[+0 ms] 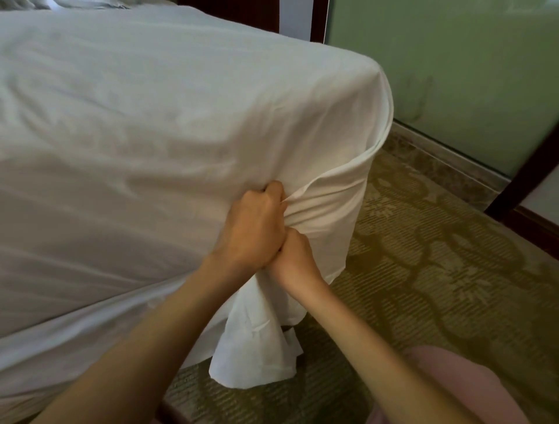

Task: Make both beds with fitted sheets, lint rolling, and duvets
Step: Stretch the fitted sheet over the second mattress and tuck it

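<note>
Now, the white sheet (151,121) lies spread over the bed, fairly smooth on top with shallow creases running along the near side. At the bed's corner (373,81) the cloth wraps round and hangs loose — a rolled hem curves down from the corner toward your hands.

Your left hand (254,227) is a closed fist against the near side of the mattress, fingers curled into a bunch of sheet just below the top edge; gathers fan out from it to the right. Your right hand (295,257) sits directly below and to the right, touching the left one, fingers also curled round the gathered cloth. Both forearms are bare.

Below the hands a loose tail of sheet (254,348) hangs down in folds, with its lowest point close to the floor — whether it touches cannot be told.

The floor is a patterned olive-and-tan carpet (438,257). Beyond it runs a stone-coloured baseboard (438,157) under a pale green wall (453,75). A dark wooden post (526,181) slants in at the right edge. Pink clothing (438,387) shows at the lower right. Some rumpled bedding (75,3) is just visible at the top left.
</note>
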The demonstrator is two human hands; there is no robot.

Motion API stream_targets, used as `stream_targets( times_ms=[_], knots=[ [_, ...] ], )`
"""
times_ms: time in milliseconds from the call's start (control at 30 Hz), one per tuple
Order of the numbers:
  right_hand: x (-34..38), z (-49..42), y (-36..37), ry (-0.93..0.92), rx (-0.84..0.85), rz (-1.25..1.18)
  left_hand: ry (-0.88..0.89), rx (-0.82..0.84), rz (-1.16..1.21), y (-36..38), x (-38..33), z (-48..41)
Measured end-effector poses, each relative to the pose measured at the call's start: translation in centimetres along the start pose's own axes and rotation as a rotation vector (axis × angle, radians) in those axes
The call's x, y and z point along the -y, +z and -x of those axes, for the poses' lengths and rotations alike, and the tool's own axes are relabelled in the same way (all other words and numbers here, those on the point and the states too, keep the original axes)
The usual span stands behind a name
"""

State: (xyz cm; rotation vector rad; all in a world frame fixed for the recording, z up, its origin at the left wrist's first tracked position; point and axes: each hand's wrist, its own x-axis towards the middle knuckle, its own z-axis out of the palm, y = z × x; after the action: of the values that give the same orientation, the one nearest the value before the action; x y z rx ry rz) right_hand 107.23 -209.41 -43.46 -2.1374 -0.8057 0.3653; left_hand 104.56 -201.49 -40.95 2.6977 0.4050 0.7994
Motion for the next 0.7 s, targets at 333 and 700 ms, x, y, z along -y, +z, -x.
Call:
stream_targets(
  times_ms=[333, 700],
  knots=[
    [-2.4, -1.8, -5.1, 0.533, 0.034, -0.616, 0.078, -0.006, -0.095, -0.1, 1.2, 0.4],
    [-2.7, -1.7, -6.3, 0.589, 0.007, -1.169, -0.014, 0.206, -0.329, -1.2, -0.6, 0.9]
  ],
)
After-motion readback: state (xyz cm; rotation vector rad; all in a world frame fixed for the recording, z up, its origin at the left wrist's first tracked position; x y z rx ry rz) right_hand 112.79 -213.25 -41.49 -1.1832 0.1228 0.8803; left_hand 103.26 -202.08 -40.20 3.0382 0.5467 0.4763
